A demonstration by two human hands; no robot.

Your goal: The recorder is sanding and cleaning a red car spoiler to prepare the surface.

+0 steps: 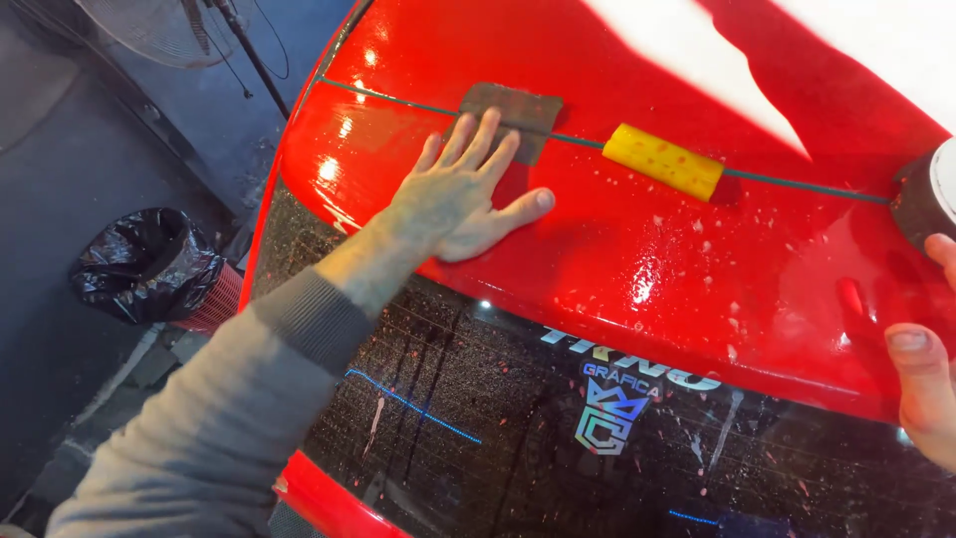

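Note:
My left hand [460, 194] lies flat and spread on the wet red car body [637, 269], its fingertips touching a brown square pad [513, 115]. To the right of the pad, a yellow block-shaped sponge [664, 160] rests on the panel seam. At the frame's right edge, my right hand [926, 369] shows only a thumb and fingers curled near a dark round object with a white face [926, 194]. I cannot tell whether it grips that object.
The dark rear window [558, 438] below the red panel is speckled with spray and carries stickers. A red bin lined with a black bag [154, 264] stands on the grey floor at the left. A fan and its stand [199, 30] sit at the top left.

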